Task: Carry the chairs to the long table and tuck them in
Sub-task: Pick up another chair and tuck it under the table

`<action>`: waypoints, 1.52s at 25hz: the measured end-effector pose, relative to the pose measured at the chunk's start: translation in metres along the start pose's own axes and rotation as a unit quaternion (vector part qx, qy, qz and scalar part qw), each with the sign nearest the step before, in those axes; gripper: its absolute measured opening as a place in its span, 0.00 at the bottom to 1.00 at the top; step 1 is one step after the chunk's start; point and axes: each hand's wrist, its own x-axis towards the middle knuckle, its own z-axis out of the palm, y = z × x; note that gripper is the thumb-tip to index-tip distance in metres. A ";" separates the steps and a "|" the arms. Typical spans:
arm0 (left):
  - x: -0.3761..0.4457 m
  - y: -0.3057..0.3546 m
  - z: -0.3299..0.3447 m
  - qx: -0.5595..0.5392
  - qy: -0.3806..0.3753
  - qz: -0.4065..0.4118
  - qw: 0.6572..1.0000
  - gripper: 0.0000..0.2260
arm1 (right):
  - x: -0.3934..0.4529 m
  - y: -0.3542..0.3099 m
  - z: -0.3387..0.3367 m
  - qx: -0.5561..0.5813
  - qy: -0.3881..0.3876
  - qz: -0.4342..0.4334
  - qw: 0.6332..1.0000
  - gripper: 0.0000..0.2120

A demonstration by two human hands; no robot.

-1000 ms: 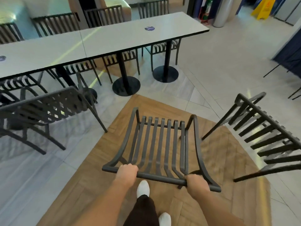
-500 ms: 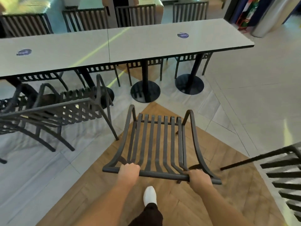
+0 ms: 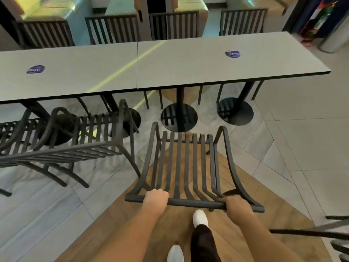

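Note:
I hold a dark slatted metal chair by the top rail of its backrest, with its seat pointing toward the long grey table. My left hand grips the rail at its left part and my right hand grips it near the right end. The chair's front edge is close to the table's near side, in front of a round black pedestal base.
Another dark chair stands at the left, partly under the table. Several chairs line the table's far side. A further chair's edge shows at the lower right. A second pedestal base is to the right.
I have walked forward with the chair; the table is now much closer and fills the upper view. The chair at the right has slid almost out of the frame.

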 end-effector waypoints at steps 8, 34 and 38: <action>0.094 -0.016 -0.079 -0.033 0.003 -0.052 0.998 0.11 | 0.133 0.023 -0.088 -0.006 0.020 -0.054 0.998 0.17; 0.150 -0.023 -0.181 -0.143 0.092 -0.024 0.985 0.16 | 0.208 0.048 -0.184 0.206 0.074 -0.079 0.973 0.11; 0.116 0.002 -0.170 -0.157 0.198 0.022 0.967 0.18 | 0.143 0.049 -0.171 0.217 0.145 -0.039 0.965 0.15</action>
